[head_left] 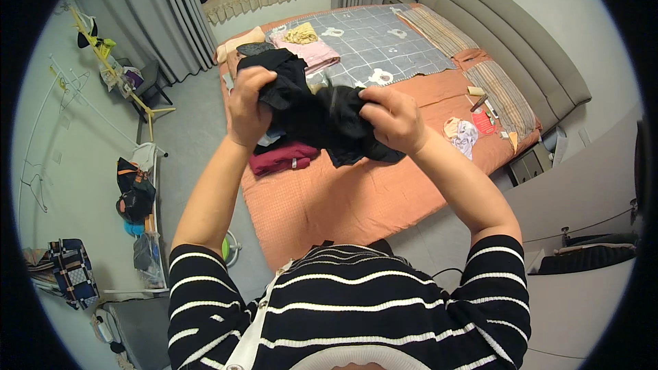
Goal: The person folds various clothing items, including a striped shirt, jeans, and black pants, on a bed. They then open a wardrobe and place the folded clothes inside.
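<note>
Both my hands hold up a black garment (pixel 301 118) in front of me, over the near left part of the bed. Its exact kind does not show, as it is bunched and partly blurred. My left hand (pixel 251 104) is closed on its left end, my right hand (pixel 393 118) on its right end. The dark cloth sags between them and hangs lower on the right. Just below it lies a folded dark red garment (pixel 279 159) on the orange bedspread (pixel 322 199). Beyond it sits a folded pink cloth (pixel 317 57) with a crumpled yellow cloth (pixel 301 33) on top.
A grey checked blanket (pixel 363 38) covers the bed's far part. Small crumpled clothes (pixel 460 136) lie at right, near striped pillows (pixel 504 96). A yellow coat stand (pixel 113 68) and a white rack (pixel 41 130) stand at left. An open wardrobe (pixel 582 247) is at lower right.
</note>
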A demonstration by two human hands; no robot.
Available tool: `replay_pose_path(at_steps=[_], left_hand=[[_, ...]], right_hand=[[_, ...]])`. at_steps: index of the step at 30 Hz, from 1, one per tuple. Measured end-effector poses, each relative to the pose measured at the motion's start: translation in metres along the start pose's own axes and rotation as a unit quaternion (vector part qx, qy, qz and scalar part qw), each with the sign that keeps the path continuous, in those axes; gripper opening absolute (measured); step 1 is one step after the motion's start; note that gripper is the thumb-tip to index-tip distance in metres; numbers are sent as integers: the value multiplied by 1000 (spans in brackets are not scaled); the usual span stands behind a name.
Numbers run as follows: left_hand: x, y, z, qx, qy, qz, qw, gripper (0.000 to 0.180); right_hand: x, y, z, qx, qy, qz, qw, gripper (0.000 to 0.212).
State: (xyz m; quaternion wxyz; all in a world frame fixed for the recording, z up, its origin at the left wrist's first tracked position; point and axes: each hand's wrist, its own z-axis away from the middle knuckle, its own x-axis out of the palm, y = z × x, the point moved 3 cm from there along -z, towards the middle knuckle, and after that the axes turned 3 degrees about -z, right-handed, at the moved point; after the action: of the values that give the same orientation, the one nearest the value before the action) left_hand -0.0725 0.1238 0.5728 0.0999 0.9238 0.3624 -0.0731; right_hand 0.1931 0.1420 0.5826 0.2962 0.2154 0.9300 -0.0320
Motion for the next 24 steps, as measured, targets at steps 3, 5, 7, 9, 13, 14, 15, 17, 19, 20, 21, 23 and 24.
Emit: replay_pose_path(at_steps=[3,5,7,9,13,14,15,17,19,20,21,23,24], left_hand=[[5,-23,36,-160,-101,-71,979,36],[0,-41,53,-248,-142,-54,957,32],[8,-40,53,-318,-224,-70,919,29],[15,-36,47,-331,-302,-59,892,32],[44,1,21,-93,-346,89,929,65],[54,15,17,-144,-356,136,913,71],[61,29,15,-196,-365,180,892,77],[77,35,9,-191,-352,169,901,59],[84,18,11,-206,-325,110,916,41],[85,8,10,-233,-299,90,921,35],[88,2,8,-257,-273,81,923,31],[82,-4,1,-294,-232,25,927,33],[77,-17,0,-271,-211,-2,939,34]], right_hand=[[20,36,43,236,-67,-8,970,13],[15,39,42,274,-56,-23,960,13],[16,45,42,289,-45,-42,955,14],[17,45,31,323,-43,-64,943,18],[28,34,6,305,-38,-154,939,22],[31,27,-4,291,-42,-170,941,23],[35,18,-13,287,-79,-177,938,20],[44,3,-21,281,-106,-178,937,16],[47,-5,-23,280,-103,-116,947,29],[54,-6,-17,291,-75,-96,949,35],[57,-7,-6,306,-48,-66,949,42],[79,-16,32,383,-138,-33,913,65],[89,-22,60,412,-199,-49,888,70]])
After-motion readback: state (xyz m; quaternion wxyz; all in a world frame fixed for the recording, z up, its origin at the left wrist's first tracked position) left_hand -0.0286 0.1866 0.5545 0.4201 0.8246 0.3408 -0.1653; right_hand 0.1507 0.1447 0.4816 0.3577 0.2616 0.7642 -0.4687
